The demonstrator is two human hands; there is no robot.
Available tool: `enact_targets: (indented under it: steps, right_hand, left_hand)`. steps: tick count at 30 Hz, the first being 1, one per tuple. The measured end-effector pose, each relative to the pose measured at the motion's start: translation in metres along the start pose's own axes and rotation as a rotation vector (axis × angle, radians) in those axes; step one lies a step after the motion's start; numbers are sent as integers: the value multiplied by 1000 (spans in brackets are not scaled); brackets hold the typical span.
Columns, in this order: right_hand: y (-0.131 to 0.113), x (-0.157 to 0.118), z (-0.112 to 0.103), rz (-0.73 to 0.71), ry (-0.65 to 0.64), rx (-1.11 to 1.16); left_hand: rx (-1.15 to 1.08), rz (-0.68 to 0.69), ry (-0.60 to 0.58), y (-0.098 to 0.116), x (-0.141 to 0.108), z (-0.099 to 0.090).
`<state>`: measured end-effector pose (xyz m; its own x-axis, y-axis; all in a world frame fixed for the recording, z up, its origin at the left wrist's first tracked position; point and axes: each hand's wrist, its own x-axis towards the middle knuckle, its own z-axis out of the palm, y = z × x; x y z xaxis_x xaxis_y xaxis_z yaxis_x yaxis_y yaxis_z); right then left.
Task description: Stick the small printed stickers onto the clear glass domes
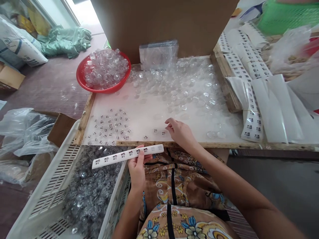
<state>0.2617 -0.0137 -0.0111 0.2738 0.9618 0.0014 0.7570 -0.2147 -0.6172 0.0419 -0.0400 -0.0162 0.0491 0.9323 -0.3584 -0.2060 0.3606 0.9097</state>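
Note:
My left hand [137, 166] holds a long white sticker strip [119, 156] with small black printed stickers, level above the corner of a white crate. My right hand [179, 132] rests on the white work board [149, 114], fingertips pinched near a few small clear domes [159, 132] by the front edge. A group of domes with black stickers [109, 127] lies at the board's left. Many plain clear domes [179, 86] are spread over the far part of the board.
A red bowl [82, 81] heaped with clear domes sits at the board's far left corner. The white slatted crate [50, 186] on my left holds finished domes. Sticker strips [251, 122] lie at right. A cardboard box [164, 23] stands behind.

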Motion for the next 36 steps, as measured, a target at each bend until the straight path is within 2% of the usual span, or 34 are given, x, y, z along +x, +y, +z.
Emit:
enact_targets:
  steps: [2,5,7,14,20,22,25,27,29,32,36]
  right_hand:
    - [-13,-7,-1,-125,-26,67]
    - [-31,-19,2,-340,-208,255]
    - [-39,-26,8,-403,-267,305]
    - [-49,-36,23,-496,-165,268]
    - [-55,-42,27,-525,-23,364]
    - [-52,-32,23,-479,-18,474]
    - [-35,2,13,-250,6,578]
    - [-20,31,6,-49,44,526]
    - [-7,56,1,51,35,413]
    - [2,78,-2,92,-33,254]
    - [0,82,5,83,-71,136]
  left_hand:
    - [23,6,-3,-1,1,-1]
    - [74,23,-19,-3,2,-2]
    - [96,37,-35,-4,3,-2]
    - [94,74,-77,-4,4,0]
    - [-67,43,-79,-7,5,0]
    - [-80,20,-66,-6,5,0]
    - [-64,-3,-33,-4,4,-2]
    - [-62,-23,-27,-3,3,-3]
    - [-69,-37,-31,-4,2,-4]
    - [-74,-41,-34,-6,3,-5]
    - [-64,-48,-28,-7,5,-5]
